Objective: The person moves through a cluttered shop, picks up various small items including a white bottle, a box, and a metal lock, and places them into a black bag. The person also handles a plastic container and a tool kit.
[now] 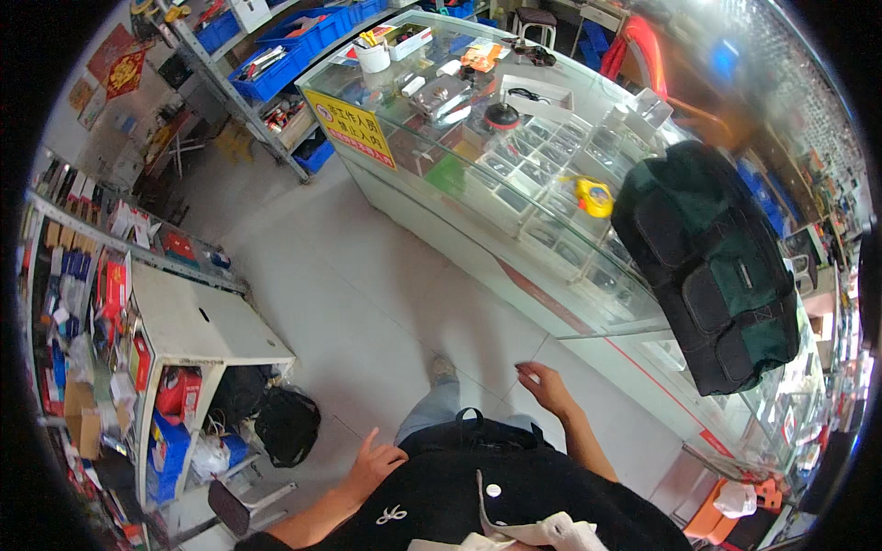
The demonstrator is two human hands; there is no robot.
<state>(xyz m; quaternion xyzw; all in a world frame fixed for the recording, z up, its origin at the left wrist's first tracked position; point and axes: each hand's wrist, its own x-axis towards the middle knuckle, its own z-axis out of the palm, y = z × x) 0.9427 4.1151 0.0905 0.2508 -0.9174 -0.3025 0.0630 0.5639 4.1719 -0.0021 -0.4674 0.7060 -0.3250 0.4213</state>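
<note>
My left hand (375,462) is low in front of my body, beside a black bag or garment (473,437) at my waist. One of its fingers points up, apart from the others, and nothing shows in it. My right hand (546,387) hangs over the floor to the right of my legs, its fingers loosely bent and pointing left, with no object visible in them. Nearest to it is the glass display counter (478,248). A dark green and black tool bag (707,266) rests on that counter, with a yellow tape measure (593,196) to its left.
Left of me stands a white cabinet (197,312) with a black bag (287,425) at its open side. Crowded shelves (69,303) line the left edge. Metal racking with blue bins (266,72) rises behind. A small stool (230,507) is lower left; an orange object (712,516) lower right.
</note>
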